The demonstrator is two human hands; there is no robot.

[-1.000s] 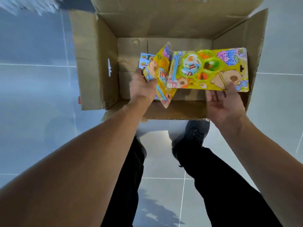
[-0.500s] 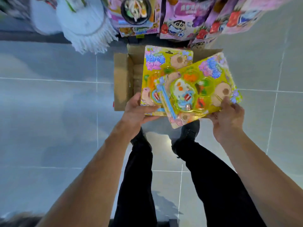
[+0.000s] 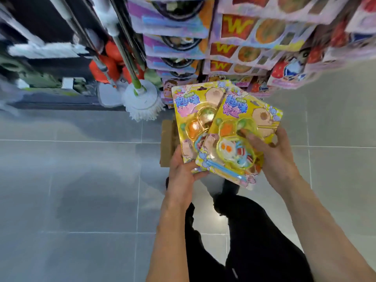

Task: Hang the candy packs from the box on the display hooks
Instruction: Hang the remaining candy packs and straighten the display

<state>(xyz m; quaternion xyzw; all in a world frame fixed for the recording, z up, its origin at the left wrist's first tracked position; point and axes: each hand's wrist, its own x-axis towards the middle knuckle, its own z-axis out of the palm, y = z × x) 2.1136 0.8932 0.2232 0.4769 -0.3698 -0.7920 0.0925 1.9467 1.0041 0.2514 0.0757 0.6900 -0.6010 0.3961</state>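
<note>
Two yellow candy packs held up, one per hand, in front of the display.

The front candy pack [image 3: 240,143] overlaps the rear candy pack [image 3: 193,119]. Right hand [image 3: 272,157] grips the front one's right edge, thumb curled over its blister. Left hand [image 3: 181,174] pinches the rear one's bottom corner, thumb on top. The box [image 3: 167,142] is mostly hidden behind them, just a flap showing. Hanging packs [image 3: 234,45] above are blurry; can't make out the hooks.

Two yellow blister candy packs, front pack [image 3: 240,143] tilted, overlapping rear pack [image 3: 191,110], brown box [image 3: 167,143] beneath
</note>
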